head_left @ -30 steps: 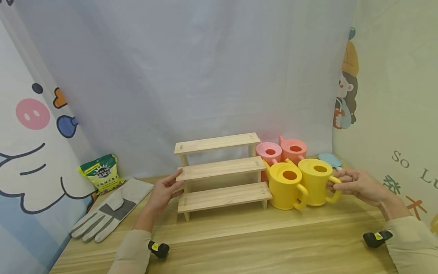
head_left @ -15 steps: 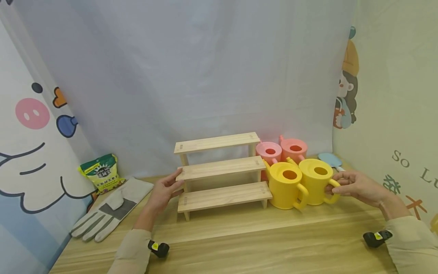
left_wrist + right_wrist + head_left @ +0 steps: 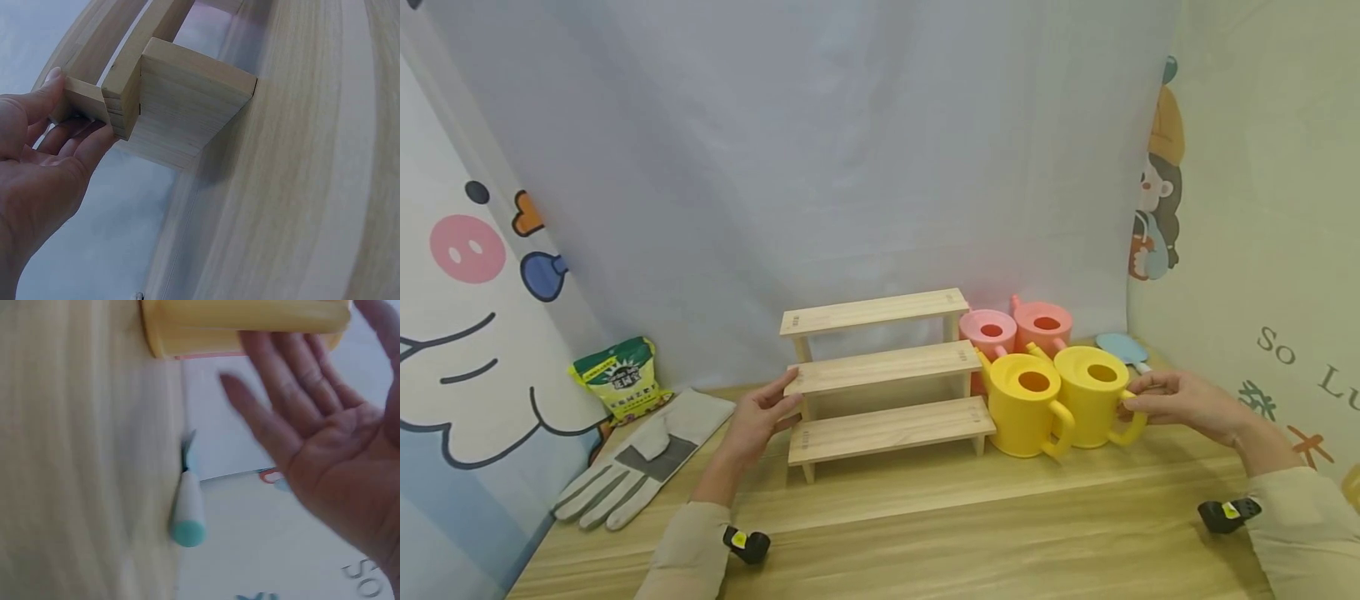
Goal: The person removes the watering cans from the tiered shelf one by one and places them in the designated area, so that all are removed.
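Observation:
A three-tier wooden shelf stand stands on the table in the head view. My left hand grips the left end of its middle tier; the left wrist view has the thumb on one side of the board and curled fingers on the other. Two yellow watering cans stand side by side right of the stand: the nearer can and the farther-right can. My right hand is at the right can's handle, its fingers extended behind it. Whether the thumb presses the handle is unclear.
A pink watering can and a coral one stand behind the yellow ones. A light-blue shovel lies behind my right hand. Left of the stand are a work glove and a green-yellow packet. A curtain hangs behind.
The right yellow watering can has shifted very slightly left and away, with my right hand following at its handle. My left hand keeps its grip on the stand.

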A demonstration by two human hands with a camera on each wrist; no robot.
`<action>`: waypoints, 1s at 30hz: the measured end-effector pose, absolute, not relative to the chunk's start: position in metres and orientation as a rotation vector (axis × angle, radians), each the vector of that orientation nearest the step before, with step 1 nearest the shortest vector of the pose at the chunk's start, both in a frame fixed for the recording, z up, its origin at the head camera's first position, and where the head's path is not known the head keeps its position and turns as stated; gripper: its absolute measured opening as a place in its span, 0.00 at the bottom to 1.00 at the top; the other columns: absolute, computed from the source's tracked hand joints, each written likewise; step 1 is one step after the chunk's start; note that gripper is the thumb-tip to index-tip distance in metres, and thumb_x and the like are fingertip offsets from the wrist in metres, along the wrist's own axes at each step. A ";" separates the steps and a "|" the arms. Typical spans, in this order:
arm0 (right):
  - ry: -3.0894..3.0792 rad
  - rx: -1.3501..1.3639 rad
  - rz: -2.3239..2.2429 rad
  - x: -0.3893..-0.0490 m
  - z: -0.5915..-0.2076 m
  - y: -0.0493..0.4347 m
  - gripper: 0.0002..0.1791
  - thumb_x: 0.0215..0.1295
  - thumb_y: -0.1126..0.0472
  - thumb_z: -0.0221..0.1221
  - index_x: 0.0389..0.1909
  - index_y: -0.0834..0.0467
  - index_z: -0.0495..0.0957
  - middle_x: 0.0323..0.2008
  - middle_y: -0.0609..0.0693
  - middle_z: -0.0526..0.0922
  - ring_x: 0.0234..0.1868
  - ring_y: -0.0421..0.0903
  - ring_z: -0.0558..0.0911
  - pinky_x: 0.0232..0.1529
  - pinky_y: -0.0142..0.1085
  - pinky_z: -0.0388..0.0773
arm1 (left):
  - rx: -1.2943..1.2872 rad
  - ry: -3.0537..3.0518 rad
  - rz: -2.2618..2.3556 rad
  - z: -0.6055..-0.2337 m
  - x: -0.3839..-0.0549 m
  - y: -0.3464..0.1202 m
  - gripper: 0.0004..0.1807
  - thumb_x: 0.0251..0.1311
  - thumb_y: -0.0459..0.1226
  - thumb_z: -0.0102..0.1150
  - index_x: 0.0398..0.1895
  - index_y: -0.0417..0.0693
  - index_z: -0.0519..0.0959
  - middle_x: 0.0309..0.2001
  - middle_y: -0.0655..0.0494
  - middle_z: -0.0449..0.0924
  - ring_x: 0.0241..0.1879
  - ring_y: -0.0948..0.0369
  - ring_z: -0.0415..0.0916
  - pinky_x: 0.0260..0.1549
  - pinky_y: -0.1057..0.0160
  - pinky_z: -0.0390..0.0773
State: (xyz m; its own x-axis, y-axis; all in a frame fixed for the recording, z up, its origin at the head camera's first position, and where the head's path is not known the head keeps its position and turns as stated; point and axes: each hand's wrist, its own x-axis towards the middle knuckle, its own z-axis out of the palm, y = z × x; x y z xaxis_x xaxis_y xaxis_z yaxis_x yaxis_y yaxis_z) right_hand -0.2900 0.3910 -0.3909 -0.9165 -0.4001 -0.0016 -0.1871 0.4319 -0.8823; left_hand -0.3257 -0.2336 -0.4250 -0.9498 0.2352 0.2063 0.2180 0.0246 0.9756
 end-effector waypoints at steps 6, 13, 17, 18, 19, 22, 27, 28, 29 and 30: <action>2.827 -0.321 -1.091 -0.282 -0.368 0.377 0.27 0.71 0.47 0.60 0.55 0.68 0.79 0.52 0.62 0.82 0.46 0.49 0.82 0.46 0.45 0.84 | 0.503 2.247 2.122 -0.425 -0.326 -0.233 0.33 0.73 0.35 0.55 0.77 0.40 0.58 0.78 0.42 0.46 0.73 0.43 0.53 0.61 0.49 0.74; 2.947 -0.231 -0.983 -0.271 -0.343 0.358 0.32 0.68 0.41 0.62 0.53 0.69 0.78 0.49 0.65 0.83 0.45 0.55 0.82 0.40 0.44 0.82 | 0.509 2.244 2.132 -0.428 -0.328 -0.234 0.32 0.73 0.33 0.55 0.77 0.40 0.59 0.78 0.42 0.47 0.73 0.44 0.54 0.60 0.49 0.74; 3.060 -0.200 -0.913 -0.266 -0.330 0.345 0.34 0.70 0.40 0.60 0.52 0.71 0.77 0.50 0.71 0.81 0.48 0.65 0.80 0.39 0.50 0.83 | 0.507 2.249 2.135 -0.428 -0.327 -0.233 0.32 0.73 0.34 0.55 0.76 0.40 0.59 0.78 0.43 0.48 0.73 0.44 0.53 0.60 0.49 0.74; 3.089 -0.191 -0.898 -0.265 -0.327 0.342 0.34 0.70 0.41 0.59 0.51 0.72 0.77 0.50 0.72 0.80 0.49 0.67 0.79 0.40 0.52 0.83 | 0.506 2.253 2.129 -0.428 -0.327 -0.233 0.32 0.73 0.34 0.56 0.77 0.40 0.59 0.78 0.43 0.48 0.73 0.44 0.53 0.60 0.50 0.74; 3.112 -0.179 -0.891 -0.263 -0.325 0.339 0.34 0.71 0.41 0.58 0.51 0.72 0.77 0.50 0.73 0.80 0.49 0.68 0.79 0.40 0.53 0.83 | 0.499 2.257 2.128 -0.428 -0.327 -0.232 0.32 0.73 0.35 0.56 0.76 0.41 0.60 0.78 0.44 0.48 0.74 0.45 0.53 0.60 0.50 0.75; 3.169 -0.147 -0.891 -0.260 -0.320 0.331 0.33 0.72 0.42 0.57 0.50 0.73 0.77 0.50 0.73 0.80 0.48 0.69 0.78 0.39 0.54 0.82 | 0.478 2.258 2.126 -0.427 -0.326 -0.231 0.32 0.72 0.36 0.57 0.77 0.42 0.60 0.78 0.45 0.48 0.74 0.45 0.54 0.60 0.51 0.75; 3.207 -0.206 -0.969 -0.262 -0.317 0.316 0.30 0.72 0.44 0.58 0.49 0.72 0.78 0.48 0.71 0.81 0.48 0.67 0.79 0.44 0.58 0.81 | 0.438 2.266 2.125 -0.426 -0.326 -0.231 0.32 0.72 0.36 0.58 0.76 0.43 0.61 0.78 0.46 0.50 0.73 0.46 0.56 0.60 0.51 0.75; 3.207 -0.237 -0.988 -0.264 -0.317 0.311 0.29 0.72 0.44 0.58 0.49 0.71 0.78 0.48 0.70 0.82 0.49 0.67 0.79 0.46 0.60 0.80 | 0.438 2.272 2.116 -0.425 -0.325 -0.231 0.32 0.72 0.36 0.58 0.76 0.43 0.61 0.78 0.46 0.50 0.73 0.47 0.56 0.60 0.51 0.75; 3.205 -0.272 -1.004 -0.266 -0.317 0.307 0.29 0.72 0.45 0.59 0.50 0.70 0.78 0.49 0.70 0.82 0.50 0.67 0.79 0.48 0.61 0.79 | 0.433 2.277 2.112 -0.425 -0.325 -0.231 0.32 0.72 0.37 0.58 0.76 0.43 0.61 0.78 0.47 0.50 0.73 0.47 0.56 0.60 0.51 0.75; 3.202 -0.302 -1.020 -0.268 -0.317 0.302 0.28 0.72 0.45 0.59 0.50 0.69 0.79 0.50 0.69 0.82 0.52 0.67 0.78 0.50 0.62 0.79 | 0.441 2.287 2.102 -0.424 -0.325 -0.231 0.32 0.72 0.37 0.58 0.76 0.43 0.61 0.78 0.47 0.50 0.73 0.47 0.56 0.61 0.51 0.75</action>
